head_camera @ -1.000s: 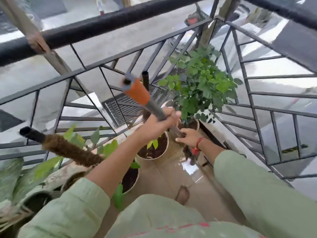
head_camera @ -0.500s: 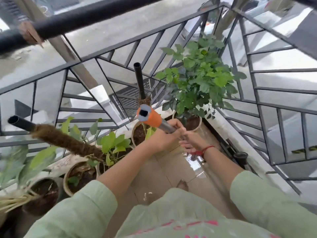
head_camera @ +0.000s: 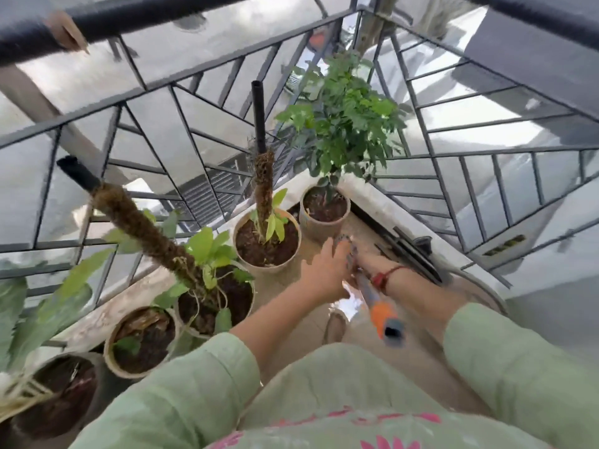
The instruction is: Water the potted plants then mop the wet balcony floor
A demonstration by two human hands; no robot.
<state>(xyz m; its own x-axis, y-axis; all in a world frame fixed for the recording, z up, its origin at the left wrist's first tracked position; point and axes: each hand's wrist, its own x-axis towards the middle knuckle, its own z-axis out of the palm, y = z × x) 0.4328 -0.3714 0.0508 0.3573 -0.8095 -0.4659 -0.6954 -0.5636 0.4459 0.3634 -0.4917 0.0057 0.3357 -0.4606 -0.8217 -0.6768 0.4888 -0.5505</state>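
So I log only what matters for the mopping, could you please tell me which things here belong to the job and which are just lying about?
In the job: mop handle, wet floor, potted plants.
Lying about: dark objects by the ledge, moss poles, railing.

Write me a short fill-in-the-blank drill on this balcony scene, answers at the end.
1. The mop handle ends toward the camera in an ___ grip.
2. A red thread circles the person's ___ wrist.
3. ___ of the pots hold a coir-wrapped pole.
4. The bushy plant stands where the railing forms a ___.

Answers: orange; right; Two; corner
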